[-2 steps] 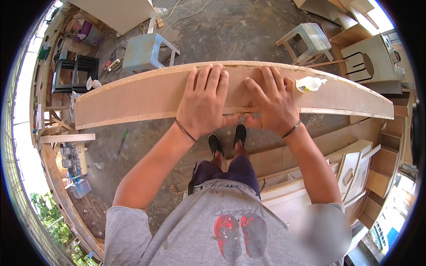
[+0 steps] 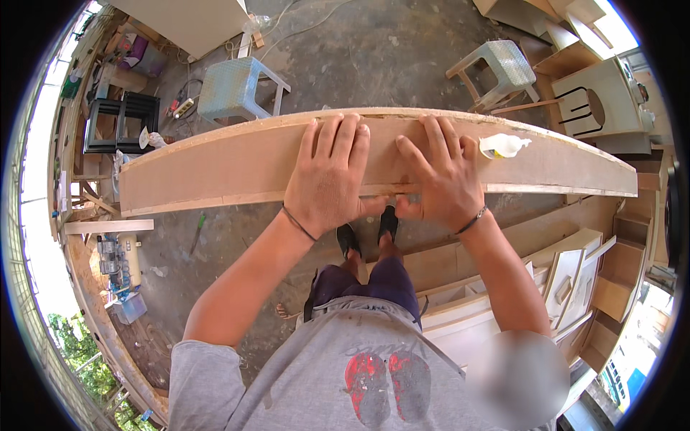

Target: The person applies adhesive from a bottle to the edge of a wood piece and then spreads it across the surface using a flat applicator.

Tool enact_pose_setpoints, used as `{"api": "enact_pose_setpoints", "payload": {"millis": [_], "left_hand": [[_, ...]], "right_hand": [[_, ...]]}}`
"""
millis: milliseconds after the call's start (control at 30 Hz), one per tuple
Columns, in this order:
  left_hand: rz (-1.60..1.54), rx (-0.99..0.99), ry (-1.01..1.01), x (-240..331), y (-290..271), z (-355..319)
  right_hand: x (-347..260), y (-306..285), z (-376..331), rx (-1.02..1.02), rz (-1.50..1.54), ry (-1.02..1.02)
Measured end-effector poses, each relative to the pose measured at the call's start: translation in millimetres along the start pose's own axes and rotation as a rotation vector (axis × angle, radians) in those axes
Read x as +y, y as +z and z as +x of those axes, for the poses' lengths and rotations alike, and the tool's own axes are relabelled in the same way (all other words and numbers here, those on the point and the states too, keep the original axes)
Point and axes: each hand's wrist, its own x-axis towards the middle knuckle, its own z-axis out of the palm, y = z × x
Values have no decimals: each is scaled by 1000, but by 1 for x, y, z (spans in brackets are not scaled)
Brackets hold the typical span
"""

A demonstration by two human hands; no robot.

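Note:
A long, narrow wooden beam (image 2: 237, 164), faced with brown board and edged with pale wood, spans the view crosswise in front of me. My left hand (image 2: 329, 169) lies flat on its middle, fingertips at the far edge and thumb by the near edge. Beside it my right hand (image 2: 447, 171) rests with fingers spread, its thumb also at the near edge, close to the other thumb. On the beam just right of that hand lies a small white plastic bottle (image 2: 504, 146) with a bit of yellow. The beam's underside is hidden.
Beyond the beam stand a blue stool (image 2: 231, 85) at left and a grey stool (image 2: 503, 65) at right. Black frames (image 2: 122, 122) and a power strip (image 2: 183, 108) are far left. White panels (image 2: 467, 305) lie lower right. Another person's bare foot (image 2: 283, 310) shows near my legs.
The beam, with the bottle on it, has shifted slightly toward me in the view. Both hands have stayed on it and moved slightly along with it.

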Motion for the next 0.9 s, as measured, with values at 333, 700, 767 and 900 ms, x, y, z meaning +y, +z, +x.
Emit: {"api": "enact_pose_setpoints", "payload": {"millis": [333,700,767,900], "left_hand": [[22,-38,-2,-1,0,0],[-90,-47,-48,-1,-3,1],[-86,-43,-48,-2,-3,1],[-95,-39,-51,-1,-4,0]], "right_hand": [[-2,-2,-2,-19,5,27],[-2,-2,-1,-10,3,25],[-2,-1,-1,-8,3,22],[-3,-2,-2,-9,6,27]]}}
